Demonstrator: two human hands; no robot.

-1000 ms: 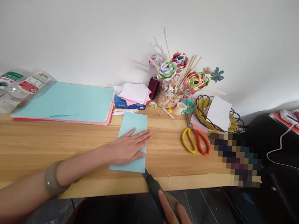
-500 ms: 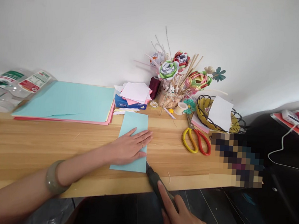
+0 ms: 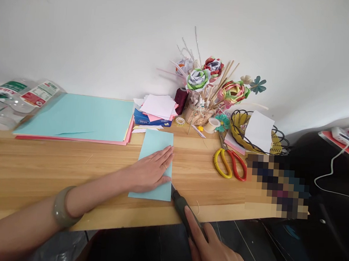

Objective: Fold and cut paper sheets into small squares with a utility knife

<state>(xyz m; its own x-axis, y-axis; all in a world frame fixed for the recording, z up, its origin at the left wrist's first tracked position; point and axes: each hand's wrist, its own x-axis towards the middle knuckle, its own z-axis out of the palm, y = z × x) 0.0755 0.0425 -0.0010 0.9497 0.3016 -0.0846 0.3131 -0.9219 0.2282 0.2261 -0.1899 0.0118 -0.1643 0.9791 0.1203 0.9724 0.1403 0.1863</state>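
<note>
Paper [image 3: 159,139], pale blue, laid flat on the table [image 3: 107,164] near its front edge, long sides running away from the body. Pinned there by the left hand [image 3: 152,172], spread flat and palm down, fingers straight and close together, pointing across to the right edge, thumb held apart and nearer the body. On one finger, a thin ring [image 3: 165,166]; farther up the forearm, a grey-green bangle [image 3: 65,207].

Wrapped around the dark handle of a knife [image 3: 183,206]: the right hand [image 3: 217,251], out past the table's front edge, forefinger stretched along the top. Blade reaching up to the paper's right edge, just below the left thumb; hard to tell whether tucked under or only touching.

Just beside the knife, a short curved strip [image 3: 198,208]. Farther right, scissors [image 3: 234,163], yellow and red handles toward the body, blades pointing away. Behind these, a yellow basket [image 3: 276,147] with a black rim, a white sheet [image 3: 259,130] resting across.

Just beyond the paper, narrow offcuts [image 3: 146,128], then a blue box [image 3: 151,119] topped with white and pink slips [image 3: 157,106]. Right of that, a dark red spool [image 3: 181,101] and a pot [image 3: 199,115] full of sticks and folded flowers [image 3: 198,79].

Off to the left, a stack [image 3: 83,115] of large sheets, blue uppermost; at its far left end, clear bottles [image 3: 36,98], lying on their sides.
</note>
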